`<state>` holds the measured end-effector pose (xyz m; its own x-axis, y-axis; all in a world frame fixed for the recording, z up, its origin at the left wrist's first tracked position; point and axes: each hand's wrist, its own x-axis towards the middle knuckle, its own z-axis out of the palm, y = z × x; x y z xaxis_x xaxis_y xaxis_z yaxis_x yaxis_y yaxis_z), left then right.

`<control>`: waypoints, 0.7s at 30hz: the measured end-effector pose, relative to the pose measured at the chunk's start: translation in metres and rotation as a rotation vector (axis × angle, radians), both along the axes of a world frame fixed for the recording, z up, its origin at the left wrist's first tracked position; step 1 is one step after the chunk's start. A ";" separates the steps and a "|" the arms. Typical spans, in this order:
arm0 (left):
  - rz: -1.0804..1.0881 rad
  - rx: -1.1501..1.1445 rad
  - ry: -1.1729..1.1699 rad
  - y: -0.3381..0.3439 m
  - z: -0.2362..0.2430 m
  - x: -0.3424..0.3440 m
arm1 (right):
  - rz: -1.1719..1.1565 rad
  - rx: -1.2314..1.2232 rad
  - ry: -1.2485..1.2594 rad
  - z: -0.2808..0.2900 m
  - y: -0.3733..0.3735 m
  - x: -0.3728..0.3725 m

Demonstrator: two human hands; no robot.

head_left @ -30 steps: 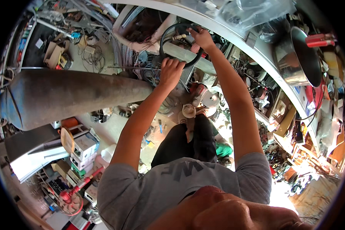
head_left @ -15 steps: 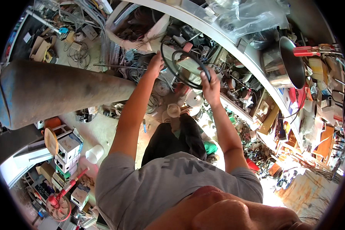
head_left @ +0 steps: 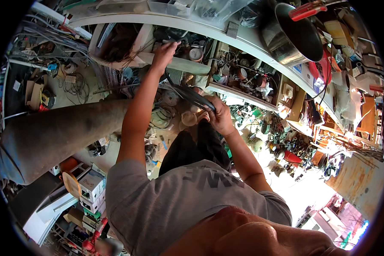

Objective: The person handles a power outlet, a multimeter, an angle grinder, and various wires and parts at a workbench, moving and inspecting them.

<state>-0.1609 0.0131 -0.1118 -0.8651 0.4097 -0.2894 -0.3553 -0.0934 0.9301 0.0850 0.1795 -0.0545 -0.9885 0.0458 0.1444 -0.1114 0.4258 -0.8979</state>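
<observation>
My right hand [head_left: 221,115] is closed around a loose coil of black cable or hose [head_left: 191,96], held in front of my legs. The coil is seen nearly edge-on, and one strand curves up from it toward my left wrist. My left hand [head_left: 165,55] is raised higher and farther forward, with its fingers curled together beside the cluttered shelf under the counter. What its fingers hold, if anything, cannot be made out. Close to its right is a round gauge-like dial [head_left: 195,53] among dark parts.
A white counter edge [head_left: 243,40] curves across the far side, with a metal pot [head_left: 292,36] on it. Below is an open drawer of copper-wound parts [head_left: 251,79]. A large grey cylinder [head_left: 59,136] lies at left. Cables and small parts cover much of the floor.
The black coil has dropped nearer my body and turned from an open ring to nearly edge-on. My right hand moved down and left with it; my left hand moved up and left.
</observation>
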 end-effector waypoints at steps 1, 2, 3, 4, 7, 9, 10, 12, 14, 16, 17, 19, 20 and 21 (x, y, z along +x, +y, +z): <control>0.010 0.014 0.057 -0.001 0.009 0.008 | -0.012 0.003 -0.002 0.000 0.003 0.003; 0.018 0.076 0.069 -0.002 0.015 0.013 | -0.030 0.061 0.025 -0.002 0.006 0.005; 0.019 0.065 0.092 -0.006 0.020 0.019 | -0.039 0.082 0.025 -0.002 0.008 0.009; 0.024 0.056 0.119 -0.012 0.027 0.025 | -0.043 0.105 0.029 0.003 0.010 0.010; 0.009 0.020 0.151 -0.026 0.049 0.058 | -0.042 0.210 0.080 0.009 0.015 0.014; -0.014 -0.035 0.191 -0.035 0.057 0.077 | -0.017 0.307 0.134 0.017 0.018 0.013; -0.029 -0.090 0.256 -0.037 0.065 0.087 | 0.018 0.332 0.197 0.019 0.021 0.008; -0.061 -0.163 0.336 -0.040 0.083 0.105 | 0.084 0.394 0.246 0.038 0.021 -0.002; -0.128 -0.133 0.571 -0.040 0.098 0.122 | 0.119 0.458 0.332 0.052 0.020 -0.009; -0.171 -0.117 0.678 -0.042 0.119 0.134 | 0.178 0.451 0.430 0.068 0.016 -0.016; -0.176 -0.112 0.717 -0.044 0.125 0.137 | 0.233 0.390 0.370 0.072 0.014 -0.017; -0.230 -0.139 0.713 -0.049 0.146 0.146 | 0.344 0.265 0.250 0.077 0.009 -0.017; -0.276 -0.170 0.673 -0.048 0.165 0.151 | 0.342 0.232 0.212 0.077 0.004 -0.015; -0.322 -0.203 0.633 -0.048 0.178 0.156 | 0.349 0.235 0.203 0.080 0.002 -0.014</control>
